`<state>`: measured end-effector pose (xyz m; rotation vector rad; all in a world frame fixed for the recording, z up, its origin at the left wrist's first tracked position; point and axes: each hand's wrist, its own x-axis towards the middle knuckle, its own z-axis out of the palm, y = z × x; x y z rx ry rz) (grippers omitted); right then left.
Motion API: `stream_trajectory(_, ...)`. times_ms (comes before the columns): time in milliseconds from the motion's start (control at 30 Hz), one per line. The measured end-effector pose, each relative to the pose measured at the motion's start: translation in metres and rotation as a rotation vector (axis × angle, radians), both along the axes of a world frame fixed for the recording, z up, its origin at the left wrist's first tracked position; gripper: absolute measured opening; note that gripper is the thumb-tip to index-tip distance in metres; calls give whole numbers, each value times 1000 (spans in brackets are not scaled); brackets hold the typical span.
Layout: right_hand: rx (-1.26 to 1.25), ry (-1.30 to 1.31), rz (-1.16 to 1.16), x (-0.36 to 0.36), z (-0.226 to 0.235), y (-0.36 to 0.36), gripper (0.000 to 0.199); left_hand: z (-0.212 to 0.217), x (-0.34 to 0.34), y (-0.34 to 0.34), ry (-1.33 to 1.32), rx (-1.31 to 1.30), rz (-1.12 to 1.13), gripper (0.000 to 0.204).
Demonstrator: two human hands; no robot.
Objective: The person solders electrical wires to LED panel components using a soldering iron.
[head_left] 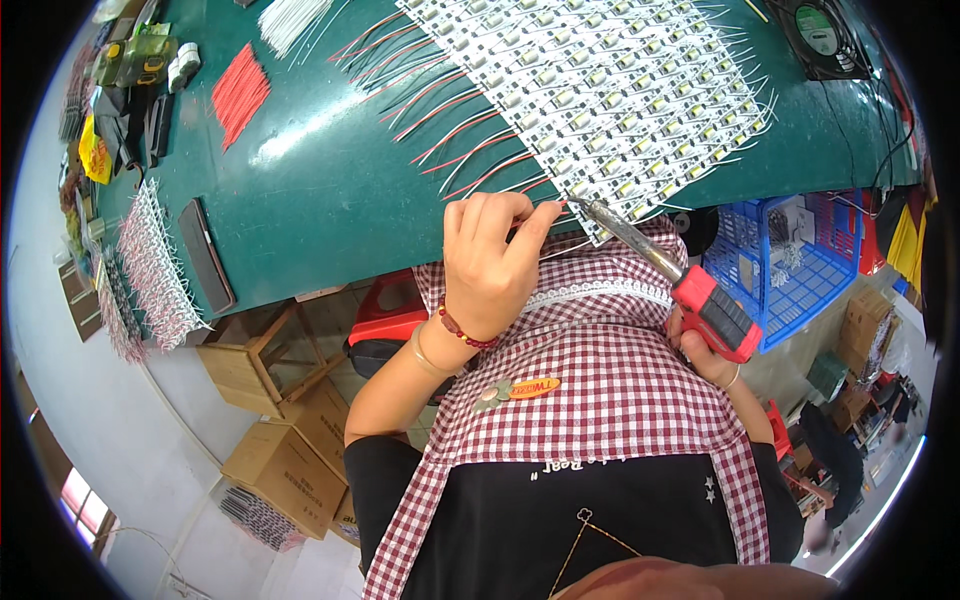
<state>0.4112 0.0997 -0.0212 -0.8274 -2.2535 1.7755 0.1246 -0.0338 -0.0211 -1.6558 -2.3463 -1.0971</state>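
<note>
A wide panel of white LED circuit boards [610,95] lies at the near edge of the green table, with red, black and white wires fringing its left side. My left hand [490,255] is closed in a pinch on a thin red wire [563,203] by the panel's near left corner. In my right hand [708,362] is a soldering iron [715,315] with a red and black handle. Its metal shaft slants up to the left, and the tip is beside the pinched wire. Whether tip and wire touch is too small to tell.
On the green table [330,215] lie a red wire bundle [240,95], a white wire bundle [295,22] and a dark flat phone-like slab [206,255]. A small fan [820,35] stands far right. A blue basket [790,290] sits below at right, cardboard boxes [290,465] at left.
</note>
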Motion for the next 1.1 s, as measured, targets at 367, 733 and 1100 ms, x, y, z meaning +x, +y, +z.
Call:
stream_trajectory(367, -61, 32, -54, 7, -3, -3, 24, 2, -5, 0, 3, -40, -24, 28)
stream_trajectory(733, -76, 2, -43, 8, -7, -5, 21, -2, -5, -2, 5, -24, -50, 28)
stream_trajectory(1100, -36, 19, -17, 13, -9, -1, 22, 0, -7, 0, -25, 4, -49, 30)
